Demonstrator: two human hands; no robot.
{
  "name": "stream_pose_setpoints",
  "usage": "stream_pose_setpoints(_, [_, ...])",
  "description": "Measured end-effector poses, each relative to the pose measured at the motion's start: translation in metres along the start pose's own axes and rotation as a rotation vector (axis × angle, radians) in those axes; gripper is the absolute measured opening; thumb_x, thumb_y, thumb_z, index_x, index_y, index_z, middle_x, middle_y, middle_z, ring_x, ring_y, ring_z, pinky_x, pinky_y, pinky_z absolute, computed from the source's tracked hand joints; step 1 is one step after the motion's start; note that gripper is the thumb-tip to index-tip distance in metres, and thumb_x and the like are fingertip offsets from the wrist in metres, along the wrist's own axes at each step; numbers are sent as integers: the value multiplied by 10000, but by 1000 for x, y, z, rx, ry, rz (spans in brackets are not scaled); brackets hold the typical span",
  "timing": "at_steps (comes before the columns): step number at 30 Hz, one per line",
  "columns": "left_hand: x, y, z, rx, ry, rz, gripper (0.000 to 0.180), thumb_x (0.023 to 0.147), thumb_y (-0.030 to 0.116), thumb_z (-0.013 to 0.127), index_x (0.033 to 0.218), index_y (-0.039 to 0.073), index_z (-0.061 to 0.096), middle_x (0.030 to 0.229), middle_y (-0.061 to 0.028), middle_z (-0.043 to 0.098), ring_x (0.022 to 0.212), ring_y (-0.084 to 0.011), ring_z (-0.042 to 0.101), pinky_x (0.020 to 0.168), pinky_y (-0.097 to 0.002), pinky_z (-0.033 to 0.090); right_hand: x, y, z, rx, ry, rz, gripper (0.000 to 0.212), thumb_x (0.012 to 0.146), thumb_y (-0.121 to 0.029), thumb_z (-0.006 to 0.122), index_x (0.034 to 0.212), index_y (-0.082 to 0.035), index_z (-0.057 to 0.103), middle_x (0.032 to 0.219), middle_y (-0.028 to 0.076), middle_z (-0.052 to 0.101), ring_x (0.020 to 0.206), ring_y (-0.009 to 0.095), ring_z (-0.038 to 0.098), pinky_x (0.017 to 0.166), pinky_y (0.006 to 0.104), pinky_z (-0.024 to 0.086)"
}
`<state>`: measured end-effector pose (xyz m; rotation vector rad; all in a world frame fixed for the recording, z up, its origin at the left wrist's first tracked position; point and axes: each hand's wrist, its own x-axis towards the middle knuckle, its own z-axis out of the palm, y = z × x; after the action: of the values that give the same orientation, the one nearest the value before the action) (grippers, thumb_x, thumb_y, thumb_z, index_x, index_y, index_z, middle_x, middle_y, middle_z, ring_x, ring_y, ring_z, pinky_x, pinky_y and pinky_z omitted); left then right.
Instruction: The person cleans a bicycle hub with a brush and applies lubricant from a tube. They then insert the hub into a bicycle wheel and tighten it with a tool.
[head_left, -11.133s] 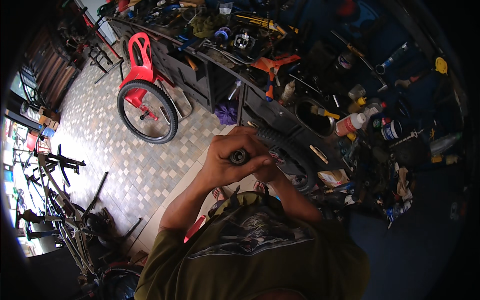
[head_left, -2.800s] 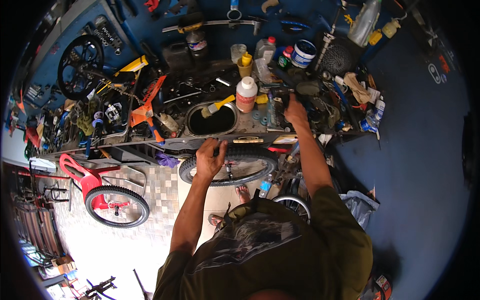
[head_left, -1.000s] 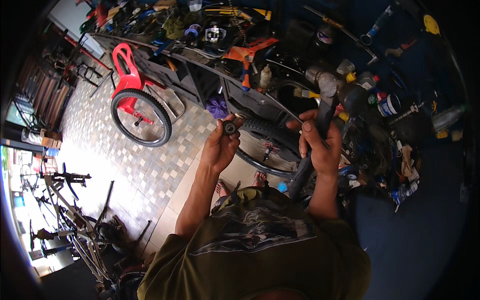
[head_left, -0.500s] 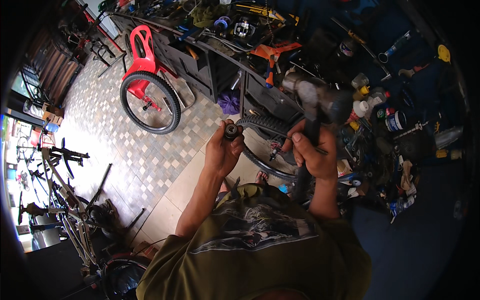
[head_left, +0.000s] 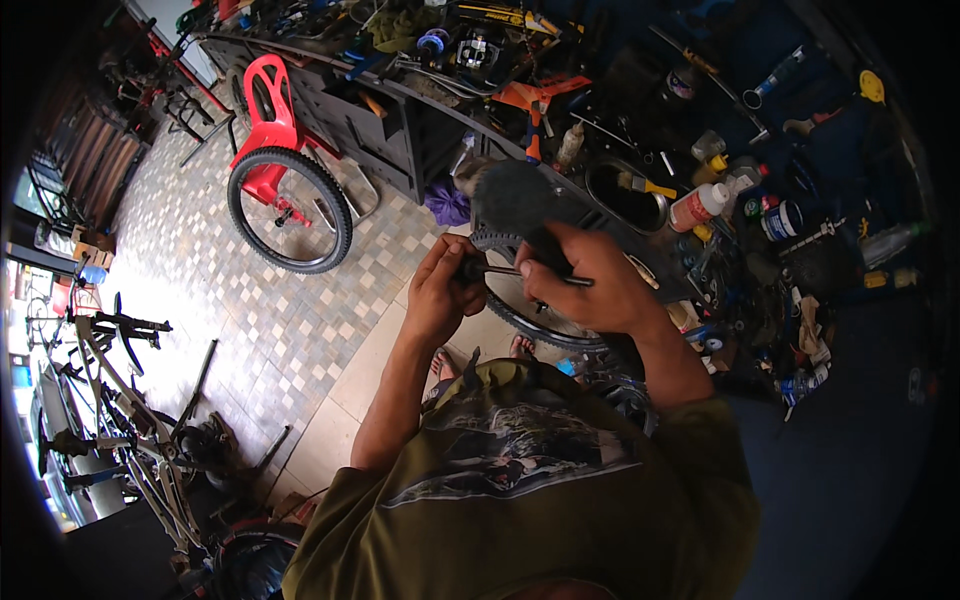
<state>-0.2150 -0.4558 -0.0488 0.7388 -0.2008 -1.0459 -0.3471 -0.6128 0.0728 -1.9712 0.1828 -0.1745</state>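
My left hand is closed around a small dark cylindrical hub part. A thin metal rod lies across from my right hand, its tip reaching the hub part. My right hand grips both this rod and a mallet. The mallet's dark, blurred head is above and between my hands, with most of its handle hidden by my fingers. Below my hands stands a bicycle wheel with a knobby tyre, partly covered by my right hand and arm.
A cluttered workbench with tools runs along the far side. Bottles, including a white one, and a brush crowd the right. A red chair has another wheel leaning on it. A bicycle frame stands at left.
My right hand has moved left, bringing the rod to the hub part. The mallet has swung left and lower towards my left hand. The hub part has turned, hiding its ringed end.
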Motion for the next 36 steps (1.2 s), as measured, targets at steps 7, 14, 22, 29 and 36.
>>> stream_pose_setpoints(7, [1,13,-13,245,-85,-133,213,1079,271,448,1054,84,546,797,-27,500,537,-98,377,465,-247,285,31,-7,4,-256,-78,-146,230,887,-159,634,1019,28,619,804,196,678,742,367,692,658,378,517])
stream_pose_setpoints(14, [1,15,-16,-109,-20,-170,207,1058,253,471,1002,84,576,779,-27,528,516,-90,365,449,-240,250,35,-8,14,-275,-84,-90,222,878,-164,636,994,23,611,753,181,669,729,362,692,655,400,517])
stream_pose_setpoints(22, [3,12,-27,38,26,-180,238,1058,261,471,1007,56,582,789,-37,554,517,-93,352,457,-247,251,41,3,25,-357,-145,-140,218,874,-183,628,948,16,579,647,216,622,645,410,652,604,448,494])
stream_pose_setpoints(29, [-1,20,-27,-41,18,-162,256,1044,288,444,999,75,578,757,-31,520,521,-93,347,464,-253,243,43,-6,30,-276,-101,-164,221,878,-191,624,936,14,562,660,215,629,657,424,651,628,478,499])
stream_pose_setpoints(36, [1,-3,-47,-129,-24,-159,211,1044,244,452,1037,72,573,809,-46,595,550,-112,501,429,-254,340,45,-12,34,-433,-185,-61,255,866,-194,643,966,26,563,686,233,636,674,425,657,629,491,498])
